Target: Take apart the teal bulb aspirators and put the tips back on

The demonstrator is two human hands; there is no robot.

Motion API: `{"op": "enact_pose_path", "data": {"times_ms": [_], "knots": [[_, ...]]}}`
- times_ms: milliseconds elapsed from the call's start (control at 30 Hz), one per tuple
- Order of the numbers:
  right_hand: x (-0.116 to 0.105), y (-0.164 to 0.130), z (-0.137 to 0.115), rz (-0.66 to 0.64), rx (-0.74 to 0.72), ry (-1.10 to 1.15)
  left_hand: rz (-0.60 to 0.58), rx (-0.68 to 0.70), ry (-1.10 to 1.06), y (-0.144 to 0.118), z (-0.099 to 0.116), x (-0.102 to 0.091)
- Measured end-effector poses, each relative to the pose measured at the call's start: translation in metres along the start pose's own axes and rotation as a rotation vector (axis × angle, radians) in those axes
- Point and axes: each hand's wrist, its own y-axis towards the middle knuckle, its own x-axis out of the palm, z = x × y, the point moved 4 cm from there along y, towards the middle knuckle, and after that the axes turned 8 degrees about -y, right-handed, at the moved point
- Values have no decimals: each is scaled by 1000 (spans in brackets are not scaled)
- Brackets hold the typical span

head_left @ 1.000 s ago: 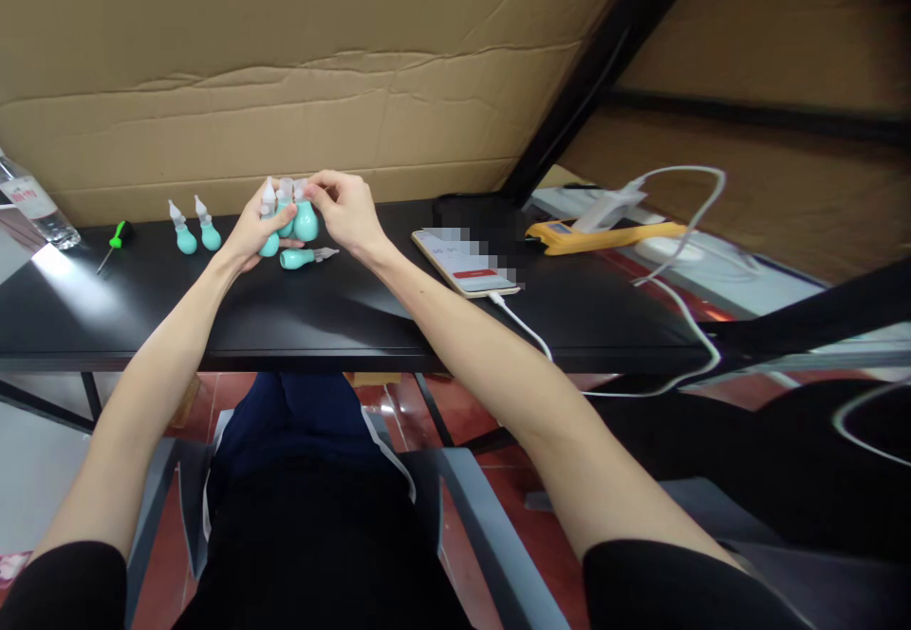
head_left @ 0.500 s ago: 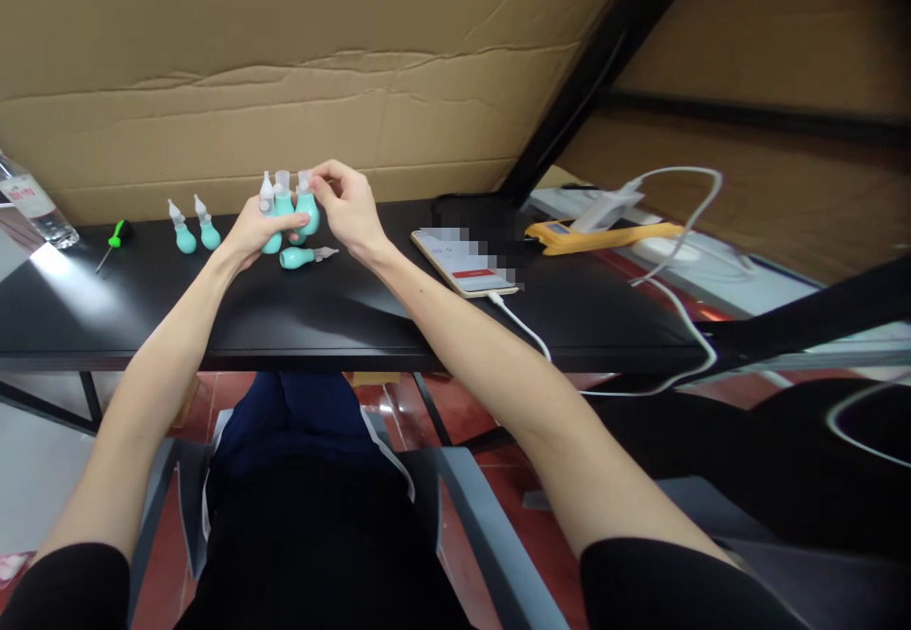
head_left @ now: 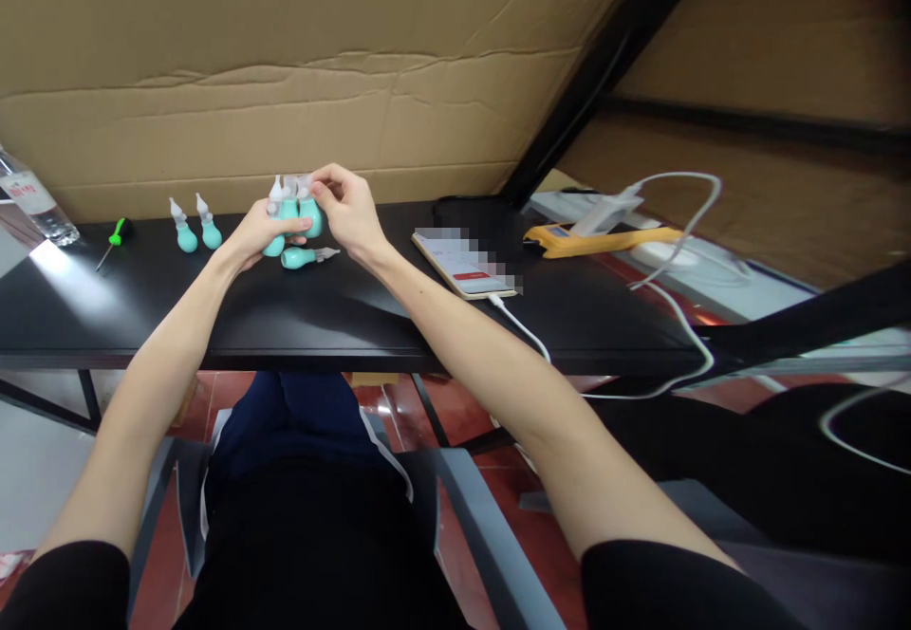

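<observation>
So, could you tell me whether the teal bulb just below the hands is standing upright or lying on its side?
Lying on its side: the small teal rubber bulb rests flat on the black table, its clear tip pointing right.

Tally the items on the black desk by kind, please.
Teal bulb droppers: 6, namely 2 standing, 1 lying, 3 in the hands
Green screwdriver: 1
Water bottle: 1
Phone: 1
Yellow tool: 1
Total: 10
</observation>
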Motion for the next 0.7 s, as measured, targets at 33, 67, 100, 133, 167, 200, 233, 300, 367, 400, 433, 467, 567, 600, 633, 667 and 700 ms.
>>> {"op": "enact_pose_path", "data": {"times_ms": [33, 67, 100, 133, 167, 200, 233, 300, 367, 400, 433, 467, 567, 600, 633, 667, 700], "knots": [[0, 0, 1, 1, 16, -3, 2, 2, 5, 0, 0, 0], [1, 0, 3, 1, 26, -8, 2, 5, 10, 1, -1, 0], [1, -1, 4, -2, 33, -13, 0, 9, 15, 1, -1, 1], [2, -1, 5, -5, 38, -21, -2, 16, 23, 2, -2, 0], [3, 0, 7, -10, 44, -29, -2, 25, 34, 3, -3, 0], [4, 0, 10, -18, 52, -38, 0, 36, 48, 4, -4, -1], [4, 1, 12, -27, 61, -46, 1, 46, 65, 5, -5, -2], [3, 5, 18, -46, 80, -62, 3, 74, 116, 8, -6, -6], [-4, 10, 22, -41, 101, -104, 0, 126, 209, 11, -6, -11], [-11, 13, 23, -28, 114, -152, -1, 167, 283, 12, -5, -14], [-18, 15, 25, -16, 130, -221, 3, 221, 374, 14, -4, -17], [-27, 16, 25, -7, 148, -310, 8, 284, 478, 15, -3, -20], [-43, 14, 27, -106, 204, -602, 6, 472, 774, 17, -3, -22], [-44, 12, 29, -169, 225, -679, -1, 518, 846, 17, -4, -21], [-43, 9, 32, -235, 246, -742, -12, 551, 904, 17, -6, -20], [-41, 6, 35, -303, 265, -789, -24, 575, 949, 18, -7, -18], [-37, 2, 39, -363, 271, -814, -30, 592, 983, 18, -8, -17]]}}
